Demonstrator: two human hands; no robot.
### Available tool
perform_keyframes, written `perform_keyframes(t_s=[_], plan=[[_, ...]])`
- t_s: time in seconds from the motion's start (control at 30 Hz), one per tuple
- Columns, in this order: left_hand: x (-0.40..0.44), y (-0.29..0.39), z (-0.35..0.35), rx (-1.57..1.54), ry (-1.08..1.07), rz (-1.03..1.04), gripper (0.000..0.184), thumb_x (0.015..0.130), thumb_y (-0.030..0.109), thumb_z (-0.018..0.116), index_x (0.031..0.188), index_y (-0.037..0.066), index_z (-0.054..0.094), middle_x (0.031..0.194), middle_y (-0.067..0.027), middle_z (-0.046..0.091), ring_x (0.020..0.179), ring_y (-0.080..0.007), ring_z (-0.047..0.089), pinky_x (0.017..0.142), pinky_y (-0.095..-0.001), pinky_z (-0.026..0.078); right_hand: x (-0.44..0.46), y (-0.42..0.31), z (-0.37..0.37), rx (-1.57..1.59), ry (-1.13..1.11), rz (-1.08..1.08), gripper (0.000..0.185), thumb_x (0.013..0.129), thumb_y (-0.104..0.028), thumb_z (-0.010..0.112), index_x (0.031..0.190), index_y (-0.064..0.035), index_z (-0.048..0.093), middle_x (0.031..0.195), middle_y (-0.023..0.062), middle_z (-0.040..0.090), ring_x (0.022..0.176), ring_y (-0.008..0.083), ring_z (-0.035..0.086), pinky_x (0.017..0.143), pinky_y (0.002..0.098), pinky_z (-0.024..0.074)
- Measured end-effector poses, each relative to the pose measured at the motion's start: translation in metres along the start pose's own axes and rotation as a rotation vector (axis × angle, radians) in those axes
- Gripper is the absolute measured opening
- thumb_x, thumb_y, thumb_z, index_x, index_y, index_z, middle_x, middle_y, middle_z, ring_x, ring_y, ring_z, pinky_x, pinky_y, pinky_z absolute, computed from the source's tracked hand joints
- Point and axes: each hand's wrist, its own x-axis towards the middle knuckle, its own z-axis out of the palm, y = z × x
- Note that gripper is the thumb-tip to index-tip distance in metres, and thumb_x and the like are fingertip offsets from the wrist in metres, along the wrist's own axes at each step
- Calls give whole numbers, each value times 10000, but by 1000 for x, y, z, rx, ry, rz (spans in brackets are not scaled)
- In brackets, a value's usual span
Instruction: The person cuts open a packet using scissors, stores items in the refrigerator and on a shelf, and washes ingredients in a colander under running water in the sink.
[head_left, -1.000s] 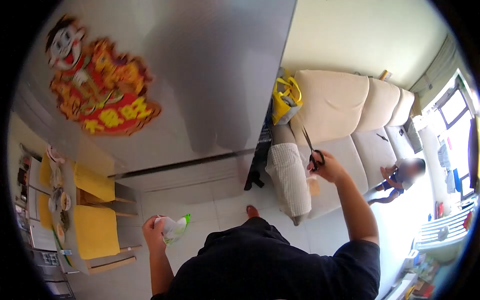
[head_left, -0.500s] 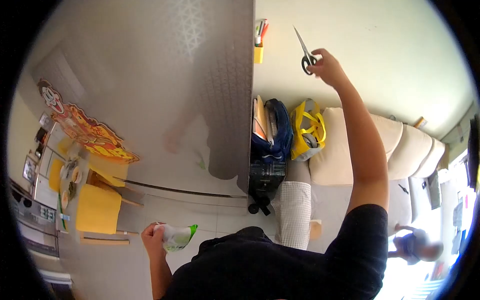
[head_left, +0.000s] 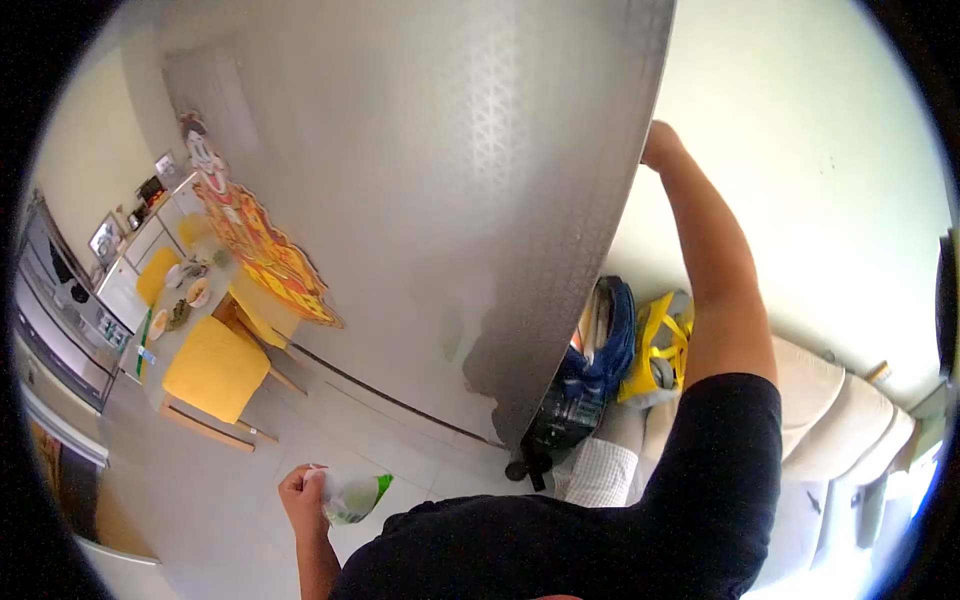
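Observation:
Low at the left, my left hand (head_left: 302,490) is closed on a small white and green plastic packet (head_left: 354,498), which hangs out to the right of my fingers. My right arm reaches up along the wall, and my right hand (head_left: 660,146) is at the side edge of a tall grey fridge (head_left: 420,200). Its fingers are hidden behind that edge, and the scissors do not show. A red and yellow cartoon sticker (head_left: 262,245) is on the fridge front.
At the left stand yellow chairs (head_left: 215,370) by a table with bowls (head_left: 198,292). Right of the fridge are a blue backpack (head_left: 612,335), a yellow and grey bag (head_left: 657,350) and a beige sofa (head_left: 840,425). A black suitcase (head_left: 565,418) stands beside the fridge's base.
My right hand rose from over the sofa with the scissors, then passed behind the fridge's edge, out of sight. The view has turned, and the other person is no longer visible. My left hand keeps the packet.

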Motion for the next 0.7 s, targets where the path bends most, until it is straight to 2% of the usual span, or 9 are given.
perform_keyframes(t_s=[0.13,0.2,0.23,0.33,0.4,0.47,0.53,0.63,0.7], plan=[[-6,-5,-8,-18,25,54,65,671,45,567,667,-18,581,689,-54,573,580,-107,501,538,-229,398,22,7,26,14,323,-202,168,770,-125,497,925,-69,527,909,125,520,852,275,542,689,351,475],[-12,0,-10,-34,76,51,65,670,46,569,668,-18,581,669,-48,570,566,-106,499,534,-230,401,-11,-12,-11,230,322,-80,144,780,-119,483,906,-52,508,858,127,524,837,280,539,673,344,462],[-14,5,-11,6,69,44,64,670,47,571,667,-16,582,656,-44,566,561,-102,496,529,-231,399,-23,-6,2,371,361,55,168,776,-152,491,905,-46,511,853,133,532,821,284,540,663,355,455],[-9,-3,-16,75,133,36,83,665,68,585,655,-14,585,598,-19,543,538,-84,481,500,-233,386,-53,-13,6,540,465,179,175,776,-159,491,909,-48,513,855,133,536,817,286,542,663,359,454],[-5,2,-21,187,124,66,102,663,86,596,660,-16,593,594,-16,538,551,-83,484,497,-242,385,-73,-26,5,594,504,201,180,776,-164,491,912,-49,514,856,133,538,814,287,543,663,361,454],[1,-16,-26,143,108,39,132,668,114,602,674,-18,601,598,-24,550,566,-88,497,515,-248,401,-86,-46,1,631,511,169,184,776,-168,491,915,-49,516,857,134,541,811,288,544,663,363,454],[-2,17,-21,183,104,31,140,677,126,607,712,-9,615,621,-32,569,589,-96,513,543,-254,419,-97,-69,-3,665,513,155,189,777,-173,491,918,-50,517,859,134,543,808,288,545,663,366,454],[6,7,-31,-17,85,4,159,689,129,617,757,-14,623,670,-41,592,613,-96,527,566,-247,429,-109,-117,0,704,486,140,196,777,-180,490,923,-52,519,861,134,547,804,290,547,663,369,453],[4,3,-67,-82,80,-46,159,695,121,620,774,-17,624,690,-43,597,625,-94,532,575,-243,430,-124,-158,3,738,470,131,201,777,-185,490,926,-53,520,862,134,549,802,291,548,663,371,453]])
